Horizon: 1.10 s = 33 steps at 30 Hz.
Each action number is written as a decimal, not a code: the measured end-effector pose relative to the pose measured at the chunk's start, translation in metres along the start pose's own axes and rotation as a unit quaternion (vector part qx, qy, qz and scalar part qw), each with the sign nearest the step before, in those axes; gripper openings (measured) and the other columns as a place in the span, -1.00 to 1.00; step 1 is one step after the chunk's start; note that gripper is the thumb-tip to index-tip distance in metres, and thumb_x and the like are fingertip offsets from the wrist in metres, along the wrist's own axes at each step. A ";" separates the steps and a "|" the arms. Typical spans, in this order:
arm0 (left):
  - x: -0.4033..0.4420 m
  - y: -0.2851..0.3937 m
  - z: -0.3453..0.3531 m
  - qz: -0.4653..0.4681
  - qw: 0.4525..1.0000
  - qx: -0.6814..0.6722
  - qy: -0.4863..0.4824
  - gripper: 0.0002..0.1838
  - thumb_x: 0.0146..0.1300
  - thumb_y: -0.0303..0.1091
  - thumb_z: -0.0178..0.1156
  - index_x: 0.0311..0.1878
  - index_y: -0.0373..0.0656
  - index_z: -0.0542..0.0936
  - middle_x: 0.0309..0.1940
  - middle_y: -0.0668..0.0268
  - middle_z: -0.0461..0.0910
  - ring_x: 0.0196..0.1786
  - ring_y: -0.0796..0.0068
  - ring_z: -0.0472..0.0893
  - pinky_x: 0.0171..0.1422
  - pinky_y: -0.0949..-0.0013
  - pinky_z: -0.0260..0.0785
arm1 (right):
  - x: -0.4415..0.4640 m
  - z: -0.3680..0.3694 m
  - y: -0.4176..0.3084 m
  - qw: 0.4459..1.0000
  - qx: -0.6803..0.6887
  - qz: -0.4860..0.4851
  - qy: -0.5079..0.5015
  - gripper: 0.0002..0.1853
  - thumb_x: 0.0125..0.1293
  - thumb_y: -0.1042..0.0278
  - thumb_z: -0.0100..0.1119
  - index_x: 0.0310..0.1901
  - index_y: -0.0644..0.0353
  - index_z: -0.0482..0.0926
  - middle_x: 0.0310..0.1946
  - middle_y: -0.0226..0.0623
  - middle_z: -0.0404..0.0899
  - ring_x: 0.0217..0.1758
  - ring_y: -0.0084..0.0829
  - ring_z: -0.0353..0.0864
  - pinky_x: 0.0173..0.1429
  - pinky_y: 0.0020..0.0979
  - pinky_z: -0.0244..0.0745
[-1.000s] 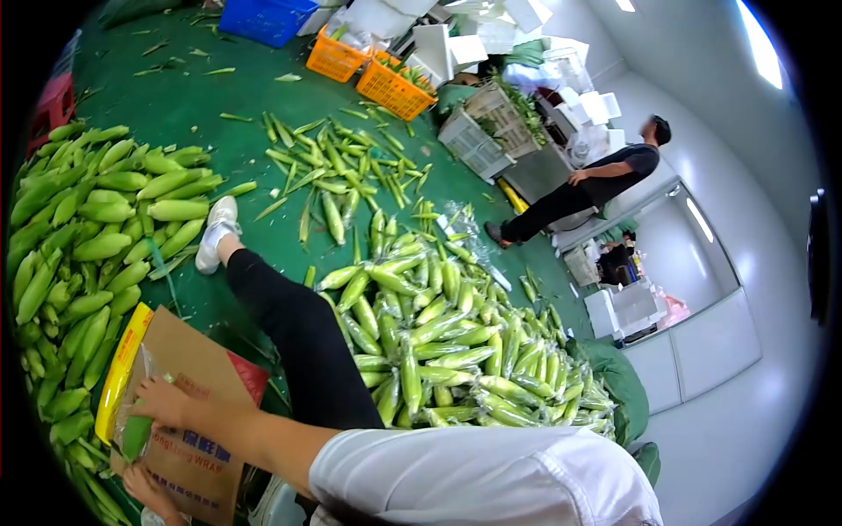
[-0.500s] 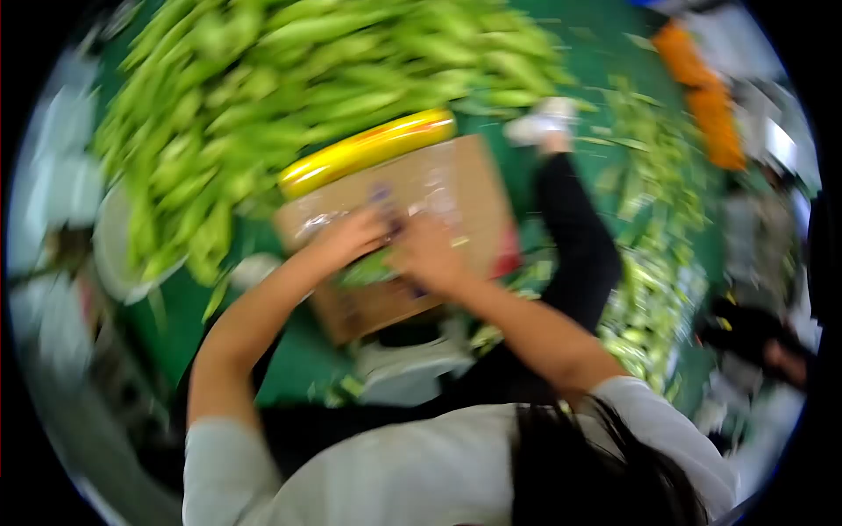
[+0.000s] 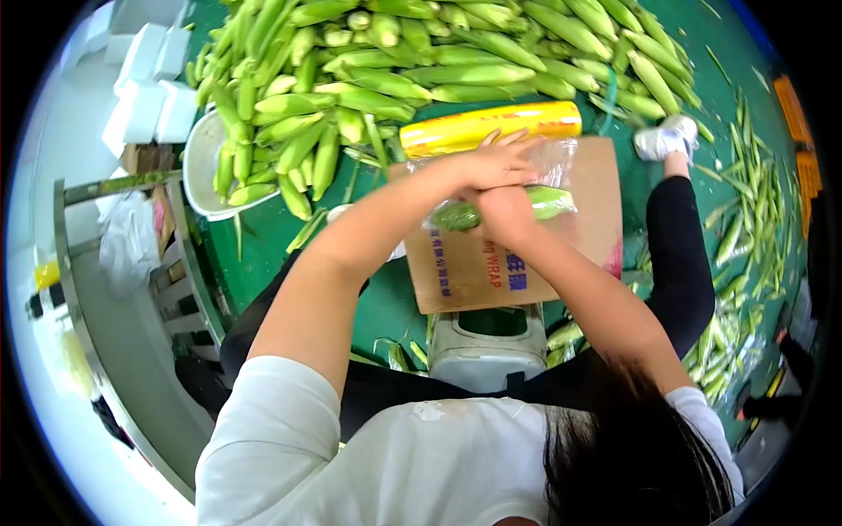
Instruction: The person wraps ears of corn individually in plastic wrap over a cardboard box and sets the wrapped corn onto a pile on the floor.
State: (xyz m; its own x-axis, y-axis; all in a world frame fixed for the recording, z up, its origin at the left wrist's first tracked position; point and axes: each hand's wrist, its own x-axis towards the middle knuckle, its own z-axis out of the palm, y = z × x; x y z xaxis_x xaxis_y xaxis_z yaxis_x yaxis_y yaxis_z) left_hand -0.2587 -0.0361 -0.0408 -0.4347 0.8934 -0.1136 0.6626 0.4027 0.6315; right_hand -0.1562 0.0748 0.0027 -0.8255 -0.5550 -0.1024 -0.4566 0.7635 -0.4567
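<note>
A flat brown cardboard box [image 3: 456, 272] with printed lettering lies in front of me. On it an ear of corn [image 3: 551, 202] in clear plastic film [image 3: 557, 158] sits crosswise, its middle covered by my right hand [image 3: 503, 212], whose fingers are partly hidden and bent over it. My left hand [image 3: 502, 163] crosses just above and touches the right one, fingers spread over the film. The yellow roll of wrap [image 3: 491, 127] rests along the box's far edge.
Beyond the box is a large heap of unwrapped corn [image 3: 438, 66]. A white basin [image 3: 203, 167] stands left, near a metal-framed rack [image 3: 92, 329]. Below the box is a grey stool [image 3: 482, 355]. Husks [image 3: 745, 193] and wrapped corn [image 3: 724, 342] lie right.
The view has swung from the room at the right to the box and heap. Both hands, apart on the box one second ago, now cross over the corn ear.
</note>
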 end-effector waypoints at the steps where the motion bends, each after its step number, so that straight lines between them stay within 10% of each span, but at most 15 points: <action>1: 0.002 0.006 0.015 -0.004 0.999 0.021 0.032 -0.59 0.51 0.10 0.01 0.33 0.38 0.58 0.62 0.32 0.11 0.66 0.17 0.02 0.66 -0.18 -0.17 | -0.002 -0.009 -0.002 0.994 0.058 0.033 -0.092 -0.26 -0.16 0.01 0.58 0.14 0.07 0.62 0.11 -0.16 0.64 0.12 -0.13 0.64 0.20 -0.14 0.54; 5: -0.012 0.027 0.029 0.040 0.988 0.143 0.044 -0.54 0.48 0.16 -0.03 0.40 0.53 0.47 0.65 0.41 0.04 0.67 0.22 0.01 0.68 -0.18 -0.25 | 0.003 -0.025 -0.002 0.917 0.180 -0.002 -0.356 -0.14 -0.15 -0.16 0.53 0.23 0.09 0.61 0.30 -0.06 0.53 0.33 -0.04 0.51 0.39 -0.11 0.42; 8: -0.011 0.039 0.022 0.077 0.968 0.239 0.025 -0.51 0.50 0.10 -0.06 0.47 0.64 0.34 0.63 0.43 0.08 0.65 0.30 0.06 0.68 -0.13 -0.17 | -0.008 -0.041 -0.038 0.712 0.141 -0.098 -0.680 0.14 -0.02 -0.52 0.33 0.45 0.22 0.37 0.46 0.05 0.33 0.50 -0.04 0.35 0.52 -0.12 0.27; 10: -0.012 0.039 0.023 0.075 0.964 0.252 0.029 -0.52 0.51 0.08 -0.06 0.47 0.64 0.34 0.63 0.44 0.07 0.65 0.32 0.08 0.67 -0.14 -0.15 | -0.074 -0.024 -0.075 0.682 0.219 -0.164 -0.678 0.18 0.09 -0.52 0.26 0.56 0.21 0.16 0.56 0.03 0.14 0.60 -0.04 0.15 0.64 -0.18 0.05; 13: -0.021 0.053 0.036 0.063 0.965 0.249 0.054 -0.43 0.38 -0.02 0.08 0.47 0.32 0.40 0.58 0.39 0.20 0.61 0.23 0.16 0.63 -0.15 -0.02 | -0.169 -0.041 -0.080 0.637 0.521 -0.001 -0.568 0.00 0.33 -0.49 0.04 0.56 0.15 0.18 0.54 0.00 0.21 0.58 -0.14 0.20 0.62 -0.23 0.04; 14: -0.024 0.064 0.042 0.041 0.965 0.255 0.054 -0.40 0.34 -0.03 0.12 0.46 0.25 0.41 0.56 0.39 0.22 0.60 0.19 0.17 0.61 -0.15 0.02 | -0.210 -0.055 -0.073 0.730 0.485 0.091 -0.473 -0.08 0.37 -0.38 0.11 0.52 0.18 0.25 0.47 -0.09 0.34 0.51 -0.24 0.30 0.57 -0.27 0.12; 15: -0.026 0.080 0.054 -0.013 0.992 0.121 -0.016 -0.42 0.34 -0.17 0.09 0.45 0.11 0.42 0.53 0.30 0.27 0.58 0.15 0.21 0.58 -0.05 0.11 | -0.229 -0.106 -0.070 0.662 0.606 0.150 -0.416 -0.13 0.36 -0.23 0.23 0.48 0.27 0.29 0.36 -0.14 0.47 0.43 -0.28 0.37 0.50 -0.32 0.22; 16: -0.038 0.081 0.099 0.120 0.980 0.114 0.106 -0.47 0.40 -0.29 0.00 0.45 0.07 0.41 0.55 0.21 0.23 0.58 0.12 0.21 0.60 0.05 0.11 | -0.260 -0.132 -0.071 0.667 0.639 0.232 -0.305 -0.18 0.25 -0.08 0.32 0.42 0.29 0.33 0.28 -0.13 0.51 0.33 -0.30 0.45 0.42 -0.32 0.32; 19: -0.085 0.147 0.120 0.236 0.971 0.038 0.007 -0.43 0.41 -0.30 -0.01 0.50 0.05 0.35 0.61 0.20 0.14 0.59 0.14 0.21 0.65 0.03 -0.01 | -0.370 -0.173 -0.078 0.630 0.634 0.433 0.120 -0.28 0.01 0.27 0.41 0.24 0.32 0.42 0.10 -0.09 0.61 0.09 -0.28 0.65 0.22 -0.27 0.53; 20: -0.102 0.160 0.089 0.228 0.970 -0.015 0.084 -0.36 0.26 -0.40 0.10 0.46 -0.02 0.39 0.53 0.09 0.26 0.56 0.12 0.26 0.62 0.03 0.04 | -0.426 -0.159 -0.062 0.654 0.567 0.487 0.116 -0.34 0.10 0.33 0.38 0.25 0.35 0.42 0.08 -0.05 0.61 0.13 -0.22 0.64 0.29 -0.22 0.49; 22: -0.098 0.123 0.066 -0.058 0.960 -0.088 0.260 -0.31 0.15 -0.49 0.16 0.44 -0.05 0.38 0.43 0.02 0.37 0.44 0.09 0.41 0.51 0.02 0.20 | -0.496 -0.116 -0.053 0.638 0.467 0.597 0.137 -0.39 0.15 0.36 0.34 0.25 0.36 0.43 0.09 -0.05 0.61 0.14 -0.21 0.63 0.30 -0.23 0.48; 24: -0.088 0.045 0.020 -0.319 0.770 -0.198 0.517 -0.49 0.22 -0.49 0.16 0.28 -0.21 0.39 0.14 0.10 0.52 0.06 0.21 0.58 0.18 0.21 0.44 | -0.556 -0.065 -0.054 0.608 0.380 0.683 0.142 -0.43 0.20 0.39 0.30 0.25 0.36 0.44 0.09 -0.05 0.61 0.14 -0.21 0.62 0.30 -0.24 0.47; 26: -0.092 -0.075 -0.016 -0.413 0.541 -0.288 0.674 -0.54 0.29 -0.46 0.16 0.24 -0.32 0.34 0.19 0.05 0.45 0.24 0.19 0.46 0.39 0.21 0.28 | -0.599 -0.019 -0.058 0.590 0.304 0.735 0.139 -0.48 0.25 0.42 0.26 0.24 0.36 0.45 0.09 -0.04 0.60 0.15 -0.20 0.62 0.31 -0.25 0.47; 28: -0.101 -0.191 -0.013 -0.565 0.485 -0.338 0.576 -0.52 0.34 -0.27 0.15 0.26 -0.26 0.37 0.16 0.05 0.49 0.15 0.18 0.50 0.31 0.19 0.33 | -0.621 0.013 -0.059 0.586 0.228 0.766 0.137 -0.52 0.29 0.45 0.22 0.24 0.36 0.46 0.10 -0.04 0.60 0.16 -0.19 0.61 0.32 -0.26 0.46; 33: -0.071 -0.270 -0.019 -0.571 0.338 -0.558 0.499 -0.35 0.18 0.23 0.31 0.17 0.00 0.49 0.01 0.22 0.54 -0.05 0.22 0.56 0.01 0.15 0.48 | -0.521 -0.030 -0.011 0.691 0.016 0.652 0.310 -0.63 0.41 0.52 0.12 0.23 0.37 0.49 0.11 -0.04 0.60 0.17 -0.18 0.60 0.34 -0.28 0.43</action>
State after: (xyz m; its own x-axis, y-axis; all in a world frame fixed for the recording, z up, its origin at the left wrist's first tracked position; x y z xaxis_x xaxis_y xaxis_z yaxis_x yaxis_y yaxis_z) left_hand -0.4186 -0.2122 -0.1884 -0.3765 -0.4527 -0.8083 -0.6845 -0.4520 0.5720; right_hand 0.2688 0.3654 0.0872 -0.5156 0.8552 -0.0518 0.8102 0.4670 -0.3543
